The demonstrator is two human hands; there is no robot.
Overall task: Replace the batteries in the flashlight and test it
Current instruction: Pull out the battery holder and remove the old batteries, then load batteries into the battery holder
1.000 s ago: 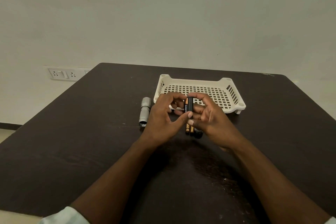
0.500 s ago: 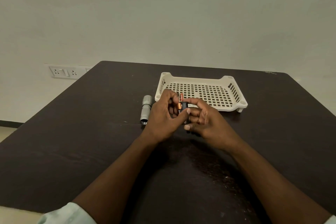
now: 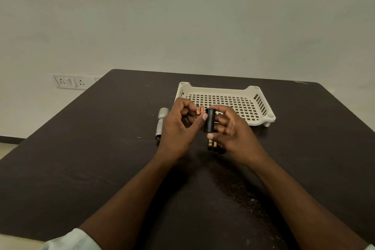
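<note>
My right hand (image 3: 231,130) grips a black cylindrical battery holder (image 3: 210,120) upright between thumb and fingers. Just left of it, my left hand (image 3: 178,128) pinches small copper-topped batteries (image 3: 199,111) at its fingertips, close to the holder's top. The silver flashlight body (image 3: 161,124) lies on the dark table (image 3: 81,158), partly hidden behind my left hand. More batteries (image 3: 212,145) and a dark part lie on the table under my right hand.
A cream perforated plastic tray (image 3: 253,95) stands just behind my hands. A wall socket plate (image 3: 71,82) sits beyond the table's left edge. The table's left edge slants toward me.
The hands have drawn slightly apart. The black holder now stands upright in my right hand, and the batteries sit in my left fingertips instead of against the holder.
</note>
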